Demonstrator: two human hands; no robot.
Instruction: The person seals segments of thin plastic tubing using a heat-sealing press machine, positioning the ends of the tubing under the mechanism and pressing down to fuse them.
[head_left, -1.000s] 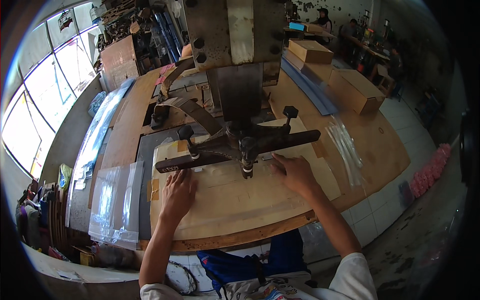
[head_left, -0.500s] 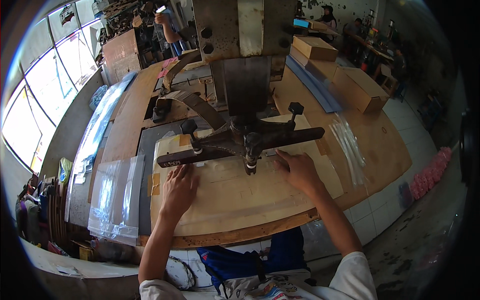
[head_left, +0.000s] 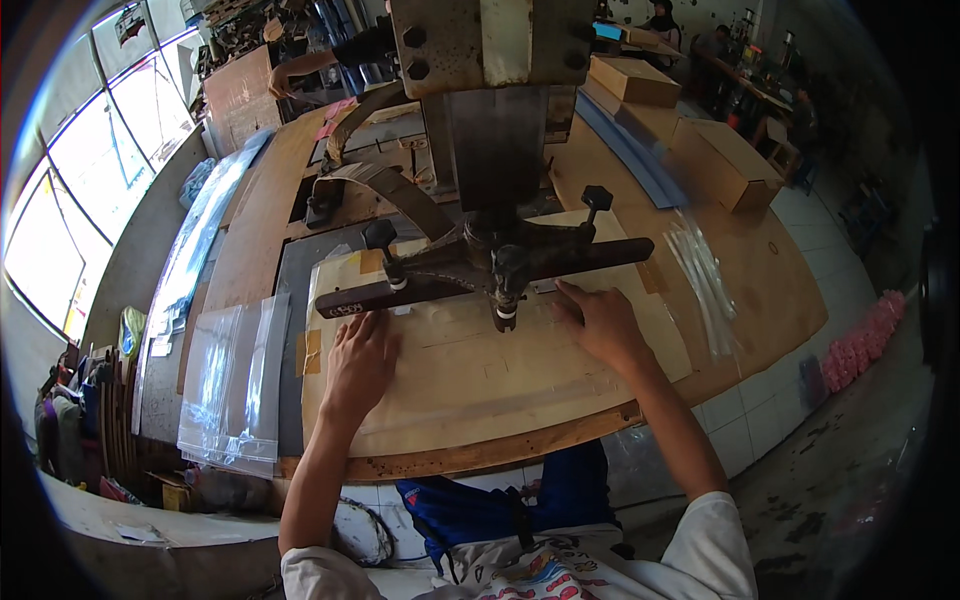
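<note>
My left hand (head_left: 362, 365) lies palm down on a cream board (head_left: 470, 390), fingers stretched out just under the left end of a dark metal bar (head_left: 590, 258). My right hand (head_left: 607, 325) rests on the same board near the bar's right half, index finger extended and thumb apart. Neither hand visibly grips anything. The bar is fixed beneath a press head (head_left: 495, 150) by a bracket with black knobs (head_left: 597, 198). Thin edges of clear film seem to lie on the board; their full outline cannot be made out.
Clear plastic bags (head_left: 232, 385) lie on the table at left. Clear strips (head_left: 703, 285) lie at right, near a blue sheet (head_left: 630, 150) and cardboard boxes (head_left: 725, 165). Another person's arm (head_left: 310, 68) shows behind the press. Pink bundles (head_left: 865, 340) sit on the floor.
My view has tipped slightly, so everything sits a little higher. Both hands keep nearly the same places on the board. Behind the press, a person's arm now stretches left.
</note>
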